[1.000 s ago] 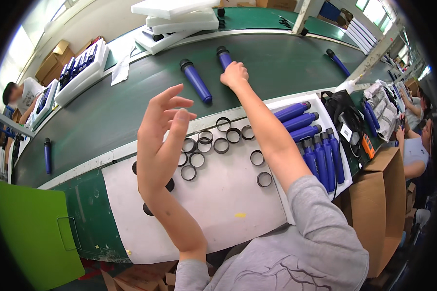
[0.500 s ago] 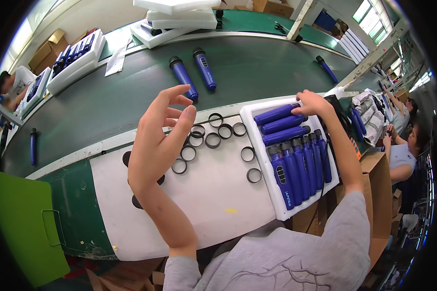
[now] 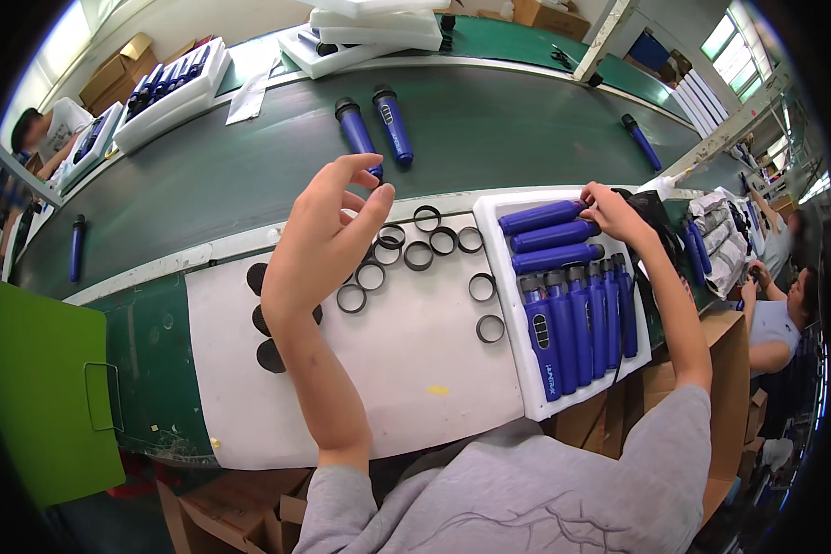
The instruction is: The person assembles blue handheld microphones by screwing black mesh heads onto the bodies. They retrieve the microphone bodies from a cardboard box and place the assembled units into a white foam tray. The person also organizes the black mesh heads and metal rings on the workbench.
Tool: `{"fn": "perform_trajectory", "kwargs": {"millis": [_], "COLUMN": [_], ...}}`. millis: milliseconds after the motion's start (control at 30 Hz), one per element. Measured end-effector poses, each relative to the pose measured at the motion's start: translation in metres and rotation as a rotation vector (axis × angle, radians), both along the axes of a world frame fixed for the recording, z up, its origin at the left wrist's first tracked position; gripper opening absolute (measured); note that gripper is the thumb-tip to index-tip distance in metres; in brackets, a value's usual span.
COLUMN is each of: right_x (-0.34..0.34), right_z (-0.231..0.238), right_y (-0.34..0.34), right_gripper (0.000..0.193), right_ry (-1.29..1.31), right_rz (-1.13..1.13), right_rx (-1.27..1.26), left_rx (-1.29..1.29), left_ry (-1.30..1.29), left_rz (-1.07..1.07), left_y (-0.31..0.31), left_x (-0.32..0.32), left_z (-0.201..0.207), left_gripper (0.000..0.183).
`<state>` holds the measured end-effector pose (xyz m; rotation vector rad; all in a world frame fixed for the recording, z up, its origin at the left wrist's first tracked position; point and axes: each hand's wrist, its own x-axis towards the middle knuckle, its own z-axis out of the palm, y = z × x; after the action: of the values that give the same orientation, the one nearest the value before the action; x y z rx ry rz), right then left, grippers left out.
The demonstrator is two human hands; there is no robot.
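A white foam tray (image 3: 515, 374) at the right holds several blue microphone bodies (image 3: 563, 334) with dark ends. Three of them lie crosswise in its far part. At the farthest crosswise microphone body (image 3: 537, 217), my right hand (image 3: 616, 218) has thumb and fingers closed around the dark right end. My left hand (image 3: 328, 226) is raised over the far side of the white work sheet (image 3: 415, 369), its fingers curved and apart, holding nothing. Several black rings (image 3: 418, 256) stand on the sheet between my hands. Dark round pieces (image 3: 270, 355) lie left of my left forearm, partly hidden.
Beyond the sheet runs a dark green conveyor belt (image 3: 249, 166) carrying a few blue microphone bodies (image 3: 393, 126). A light green panel (image 3: 37, 388) stands at the left. Foam trays (image 3: 171, 106) sit across the belt. Cardboard boxes (image 3: 725, 379) and people are at the right.
The view has shifted slightly, moving the scene rightward. My right thumb and fingers have drawn together at the far microphone body's end. My left hand stays raised and open.
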<state>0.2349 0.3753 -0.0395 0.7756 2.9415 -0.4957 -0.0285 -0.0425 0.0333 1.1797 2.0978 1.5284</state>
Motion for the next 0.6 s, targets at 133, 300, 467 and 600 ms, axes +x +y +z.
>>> {"fn": "perform_trajectory", "kwargs": {"millis": [133, 300, 467, 600], "right_x": [0.008, 0.007, 0.008, -0.041], "right_z": [-0.001, 0.015, 0.055, 0.123], "right_y": [-0.002, -0.005, -0.014, -0.124], "right_gripper": [0.025, 0.022, 0.035, 0.038], "right_ry": [0.024, 0.181, 0.553, 0.602], "right_rz": [0.081, -0.08, -0.117, 0.254], "right_rx": [0.133, -0.201, -0.56, -0.167], "left_rx": [-0.033, -0.124, -0.075, 0.061], "left_ry": [0.019, 0.0, 0.017, 0.229], "left_rz": [0.002, -0.031, -0.175, -0.221], "left_y": [0.006, 0.007, 0.018, 0.034], "left_x": [-0.001, -0.003, 0.003, 0.024], "left_z": [-0.006, -0.012, -0.014, -0.018], "left_gripper": [0.044, 0.04, 0.045, 0.062]}}
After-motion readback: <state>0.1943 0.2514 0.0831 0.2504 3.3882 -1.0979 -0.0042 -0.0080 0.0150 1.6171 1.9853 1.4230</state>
